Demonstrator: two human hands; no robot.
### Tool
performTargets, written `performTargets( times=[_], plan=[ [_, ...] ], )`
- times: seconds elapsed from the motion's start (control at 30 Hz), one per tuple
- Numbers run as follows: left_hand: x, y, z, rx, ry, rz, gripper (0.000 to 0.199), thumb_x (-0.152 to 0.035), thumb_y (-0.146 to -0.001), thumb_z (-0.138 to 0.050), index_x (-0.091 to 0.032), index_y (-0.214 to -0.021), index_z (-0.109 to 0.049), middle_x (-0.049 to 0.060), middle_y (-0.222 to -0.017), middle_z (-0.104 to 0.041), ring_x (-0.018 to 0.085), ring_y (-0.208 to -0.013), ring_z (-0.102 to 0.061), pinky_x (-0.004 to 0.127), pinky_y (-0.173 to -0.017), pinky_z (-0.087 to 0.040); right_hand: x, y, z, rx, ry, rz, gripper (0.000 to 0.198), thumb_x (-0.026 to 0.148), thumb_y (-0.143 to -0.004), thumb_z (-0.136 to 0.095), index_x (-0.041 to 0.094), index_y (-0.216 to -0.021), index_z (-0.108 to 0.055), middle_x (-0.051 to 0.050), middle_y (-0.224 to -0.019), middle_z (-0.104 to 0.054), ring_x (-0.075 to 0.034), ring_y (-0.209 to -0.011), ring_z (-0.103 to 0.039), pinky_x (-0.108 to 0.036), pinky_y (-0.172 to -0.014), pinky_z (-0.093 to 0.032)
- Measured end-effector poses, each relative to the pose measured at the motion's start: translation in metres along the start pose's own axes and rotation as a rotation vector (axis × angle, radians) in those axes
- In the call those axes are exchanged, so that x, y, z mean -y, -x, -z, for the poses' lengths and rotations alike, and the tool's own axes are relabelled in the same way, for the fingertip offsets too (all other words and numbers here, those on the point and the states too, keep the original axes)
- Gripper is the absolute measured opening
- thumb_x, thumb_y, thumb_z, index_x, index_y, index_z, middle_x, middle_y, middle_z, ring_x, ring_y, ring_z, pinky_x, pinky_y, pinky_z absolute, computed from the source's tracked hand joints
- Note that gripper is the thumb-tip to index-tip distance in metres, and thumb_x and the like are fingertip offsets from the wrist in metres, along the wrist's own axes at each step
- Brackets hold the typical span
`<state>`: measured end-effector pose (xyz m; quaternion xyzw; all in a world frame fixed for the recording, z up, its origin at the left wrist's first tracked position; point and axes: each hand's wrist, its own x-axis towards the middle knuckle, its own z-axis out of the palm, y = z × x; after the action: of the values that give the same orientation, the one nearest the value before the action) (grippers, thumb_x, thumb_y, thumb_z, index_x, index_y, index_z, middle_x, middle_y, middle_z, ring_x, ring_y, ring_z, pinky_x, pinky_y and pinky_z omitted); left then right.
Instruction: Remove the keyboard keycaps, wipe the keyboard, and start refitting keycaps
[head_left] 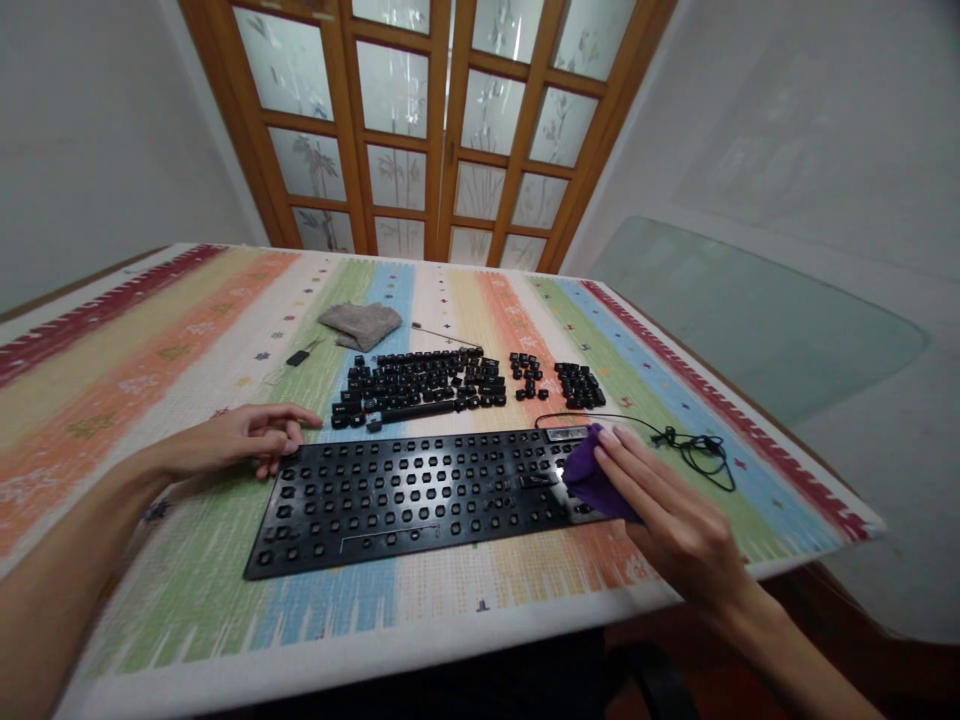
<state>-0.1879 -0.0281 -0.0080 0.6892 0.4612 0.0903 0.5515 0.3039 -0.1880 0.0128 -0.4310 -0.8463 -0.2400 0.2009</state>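
A black keyboard (420, 490) with its keycaps off lies across the table in front of me, bare key sockets facing up. My right hand (667, 500) presses a purple cloth (589, 475) against the keyboard's right end, covering part of it. At the upper left corner of the keyboard rests my left hand (255, 438), its fingers loosely curved and apart, the tips at the edge. Behind the keyboard, loose black keycaps (420, 380) are laid out in groups that follow the key layout.
A grey cloth (361, 322) lies crumpled behind the keycaps, beside a thin rod (446, 335). Left of them is a small black object (298, 357). The coiled black cable (701, 450) sits at the right. A striped tablecloth (187, 590) covers the table; wooden glazed doors (442, 140) stand beyond.
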Motion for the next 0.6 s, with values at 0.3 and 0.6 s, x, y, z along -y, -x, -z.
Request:
performTargets(
  times=[0.3, 0.6],
  plan=[
    [-0.002, 0.001, -0.001, 0.003, 0.008, 0.004, 0.055, -0.050, -0.086, -0.057, -0.015, -0.128, -0.047, 0.003, -0.091, -0.054, 0.013, -0.065, -0.052, 0.025, -0.058, -0.042, -0.032, 0.039, -0.027, 0.318, -0.106, 0.128, 0.059, -0.007, -0.086, -0.038, 0.014, -0.138, -0.054, -0.010, -0.143, -0.054, -0.021, -0.139, -0.042, -0.039, -0.107, -0.049],
    [-0.003, 0.001, -0.001, 0.002, 0.015, -0.003, 0.056, -0.051, -0.085, -0.058, -0.015, -0.128, -0.049, 0.004, -0.092, -0.055, 0.012, -0.063, -0.052, 0.026, -0.058, -0.042, -0.059, 0.058, -0.010, 0.311, 0.153, -0.100, 0.052, -0.005, -0.069, -0.041, 0.013, -0.102, -0.076, -0.009, -0.104, -0.076, -0.026, -0.090, -0.075, -0.037, -0.076, -0.065]
  ],
)
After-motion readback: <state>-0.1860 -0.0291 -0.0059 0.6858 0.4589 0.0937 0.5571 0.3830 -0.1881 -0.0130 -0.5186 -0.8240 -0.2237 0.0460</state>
